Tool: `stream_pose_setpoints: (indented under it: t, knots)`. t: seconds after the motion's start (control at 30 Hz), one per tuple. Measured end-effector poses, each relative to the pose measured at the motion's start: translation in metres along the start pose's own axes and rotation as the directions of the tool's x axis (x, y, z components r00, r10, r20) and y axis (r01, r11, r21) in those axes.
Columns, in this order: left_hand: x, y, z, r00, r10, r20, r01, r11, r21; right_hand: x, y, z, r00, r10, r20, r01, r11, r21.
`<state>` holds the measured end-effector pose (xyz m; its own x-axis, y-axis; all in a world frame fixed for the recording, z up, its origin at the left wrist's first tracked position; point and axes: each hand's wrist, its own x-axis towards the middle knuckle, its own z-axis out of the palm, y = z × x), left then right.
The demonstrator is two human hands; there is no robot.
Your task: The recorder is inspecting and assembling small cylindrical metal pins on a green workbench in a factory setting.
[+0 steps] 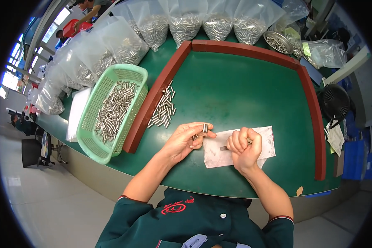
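My left hand (pixel 184 142) is closed round a few short metal pins (pixel 205 128), held between thumb and fingers over the green table. Another pin shows lower down among its fingers. To its right, my right hand (pixel 244 149) is clenched in a fist above a smudged white sheet (pixel 266 142). A thin grey metal piece (pixel 223 148) sticks out of the fist on its left side, and a bit of metal shows at the curled fingers. Most of what that hand holds is hidden. Loose metal pins (pixel 165 108) lie in a pile beyond my left hand.
A light green plastic basket (pixel 83 136) of pins stands left, outside the dark red wooden border (pixel 246 48). Clear bags (pixel 186 27) of metal pins line the back and left. At the right back are a metal bowl (pixel 277 42) and a black fan (pixel 335 102).
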<state>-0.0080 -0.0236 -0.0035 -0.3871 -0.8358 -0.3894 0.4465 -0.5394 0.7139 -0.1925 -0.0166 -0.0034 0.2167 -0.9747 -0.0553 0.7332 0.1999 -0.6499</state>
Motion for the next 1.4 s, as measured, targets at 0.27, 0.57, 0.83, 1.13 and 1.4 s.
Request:
stream_pose_setpoints:
  t: [0.27, 0.57, 0.83, 1.13, 1.4]
  knots:
    - [-0.001, 0.003, 0.001, 1.000, -0.029, -0.001, 0.029, 0.998, -0.055, 0.000, -0.002, 0.000, 1.000, 0.018, -0.015, -0.018, 1.000, 0.008]
    - [0.000, 0.003, -0.001, 0.998, -0.060, 0.011, 0.061, 0.991, -0.123, 0.001, -0.004, 0.002, 1.000, 0.007, -0.018, -0.007, 1.000, -0.017]
    - [-0.002, 0.004, 0.003, 0.997, -0.073, 0.018, 0.075, 0.983, -0.166, 0.002, -0.002, 0.004, 0.998, 0.003, -0.057, -0.005, 0.999, -0.036]
    - [0.001, 0.006, -0.020, 0.790, 0.612, -0.029, -0.370, 0.514, 0.774, 0.001, -0.003, 0.005, 0.999, 0.025, -0.025, -0.026, 0.999, -0.021]
    - [-0.005, 0.030, -0.022, 0.641, 0.762, -0.096, 0.226, -0.068, 0.972, 0.000, -0.004, 0.003, 0.999, 0.016, -0.030, -0.017, 1.000, -0.019]
